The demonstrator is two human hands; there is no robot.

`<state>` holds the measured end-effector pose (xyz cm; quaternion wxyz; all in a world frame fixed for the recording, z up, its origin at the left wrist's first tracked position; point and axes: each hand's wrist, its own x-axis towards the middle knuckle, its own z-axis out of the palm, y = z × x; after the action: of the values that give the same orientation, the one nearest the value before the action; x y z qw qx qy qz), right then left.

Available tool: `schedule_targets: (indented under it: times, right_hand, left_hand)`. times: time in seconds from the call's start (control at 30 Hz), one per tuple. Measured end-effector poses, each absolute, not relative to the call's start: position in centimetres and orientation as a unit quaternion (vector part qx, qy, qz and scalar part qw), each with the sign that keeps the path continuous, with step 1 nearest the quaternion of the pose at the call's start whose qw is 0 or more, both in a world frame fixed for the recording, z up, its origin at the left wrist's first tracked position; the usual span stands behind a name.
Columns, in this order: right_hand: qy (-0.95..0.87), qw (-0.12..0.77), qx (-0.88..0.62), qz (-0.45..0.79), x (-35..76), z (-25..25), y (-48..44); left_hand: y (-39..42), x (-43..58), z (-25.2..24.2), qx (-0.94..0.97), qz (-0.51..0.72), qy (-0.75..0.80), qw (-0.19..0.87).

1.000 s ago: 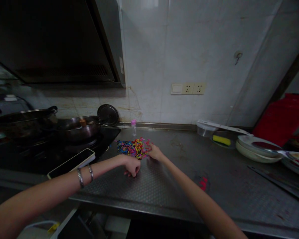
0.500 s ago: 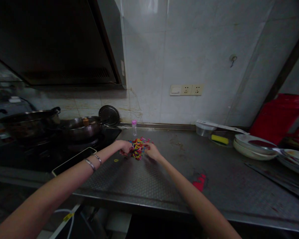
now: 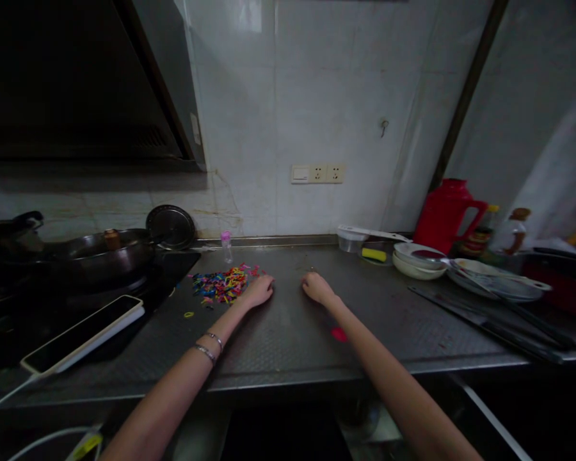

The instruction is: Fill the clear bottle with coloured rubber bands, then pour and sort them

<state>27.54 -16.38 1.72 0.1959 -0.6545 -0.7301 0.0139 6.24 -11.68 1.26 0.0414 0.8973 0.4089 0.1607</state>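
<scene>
A loose pile of small, many-coloured rubber bands (image 3: pixel 223 283) lies spread on the metal counter. My left hand (image 3: pixel 260 291) rests on the counter at the pile's right edge, its fingers curled under; whatever they may hold is hidden. To the right, apart from the pile, my right hand (image 3: pixel 317 287) is down on the counter with fingers closed and their inside out of sight. One yellow rubber band (image 3: pixel 189 314) lies alone in front of the pile. Behind it stands a small clear bottle with a pink cap (image 3: pixel 226 246). A red piece (image 3: pixel 338 334) lies beside my right forearm.
At left, a phone (image 3: pixel 84 333) with a cable lies by the stove, below a pan (image 3: pixel 100 256). To the right are a yellow sponge (image 3: pixel 373 255), stacked bowls (image 3: pixel 418 264), a red thermos jug (image 3: pixel 446 214), plates (image 3: pixel 494 282) and long dark utensils (image 3: pixel 484 323).
Both hands have come away from the heaped bands and moved right, the right hand farther. The pile now lies flatter and wider. My view has turned to the right.
</scene>
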Motion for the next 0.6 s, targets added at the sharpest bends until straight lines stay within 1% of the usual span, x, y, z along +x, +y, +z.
schedule_targets:
  times: [0.2, 0.37, 0.6]
  right_hand:
    - [-0.712, 0.181, -0.678, 0.007, 28.4, 1.0, -17.7]
    - [-0.706, 0.2, -0.68, -0.008, 28.3, 0.5, -17.7]
    - [-0.708, 0.221, -0.669, 0.046, 29.1, 0.4, -17.6]
  left_hand:
    - [-11.1, 6.3, 0.0, 0.896, 0.163, 0.412, 0.04]
    - [-10.4, 6.0, -0.6, 0.896, 0.193, 0.395, 0.068]
    - [-10.6, 5.8, -0.9, 0.889, 0.222, 0.387, 0.103]
